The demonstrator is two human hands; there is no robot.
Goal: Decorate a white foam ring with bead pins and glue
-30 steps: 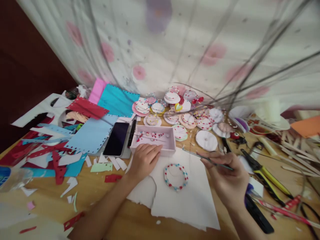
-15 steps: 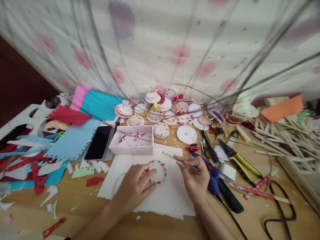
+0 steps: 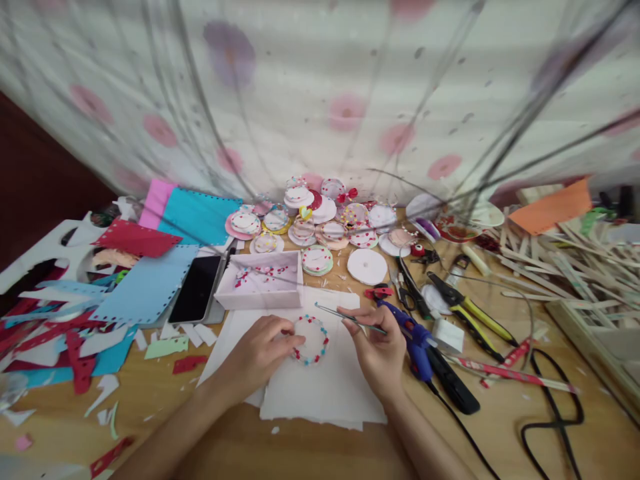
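Note:
A beaded bracelet (image 3: 324, 341) of red, turquoise and clear beads lies as a ring on white paper sheets (image 3: 320, 393). At its left edge, my left hand (image 3: 265, 350) has its fingertips closed together on the beads. My right hand (image 3: 379, 347) is wrapped round a pair of thin teal tweezers (image 3: 328, 309), whose tips point left, above the far side of the bracelet. Just behind the bracelet stands a white box (image 3: 260, 298) with red and other small beads inside.
Several decorated paper discs (image 3: 367, 266) are grouped at the back. A blue glue gun (image 3: 419, 343), yellow-handled pliers (image 3: 480, 322) and a black cable (image 3: 553, 420) lie to the right. A phone (image 3: 196, 288) and coloured paper scraps (image 3: 80, 357) are on the left.
My left fingers have drawn back from over the bracelet to its left edge and closed there. My right hand still holds the tweezers. The view has shifted slightly.

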